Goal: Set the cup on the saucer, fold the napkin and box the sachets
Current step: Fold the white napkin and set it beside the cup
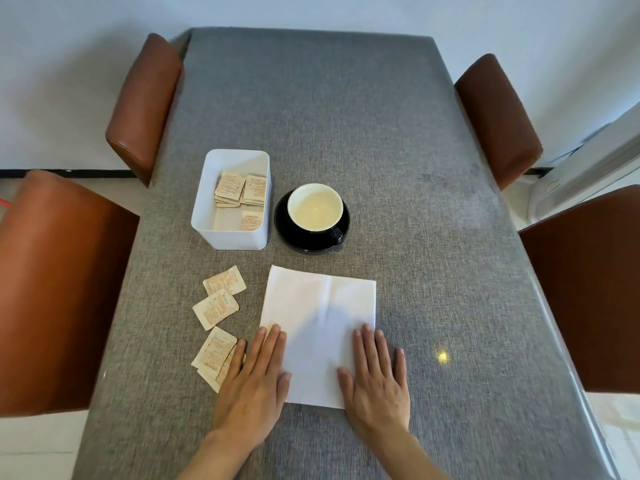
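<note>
— Pressing down flat, both of them! The left hand and the right hand lie palm-down with fingers stretched out, gripping nothing, just resting on the near corners of the white napkin.

— What room do they have?

— Plenty. Beyond the right fingertips the grey table runs bare all the way out to its right edge, with only a small spot of light just beside the little finger. Towards the person, the cloth is clear to the near edge. The left side is tighter: the left hand's outer fingers sit on loose sachets, and two more sachets lie just ahead of those fingers, close to the napkin's left edge.

— And the napkin itself?

— Laid out as a rectangle, slightly skewed, a soft crease running down its middle between the two hands. Its far edge lies well ahead of the fingertips.

— Further up?

— Straight beyond the napkin's far edge, the cup, white inside, black outside, stands on the black saucer, handle turned back toward the right hand. Just beside it, ahead of the left fingers, the white box holds several sachets already. Brown chairs flank both long sides.
</note>
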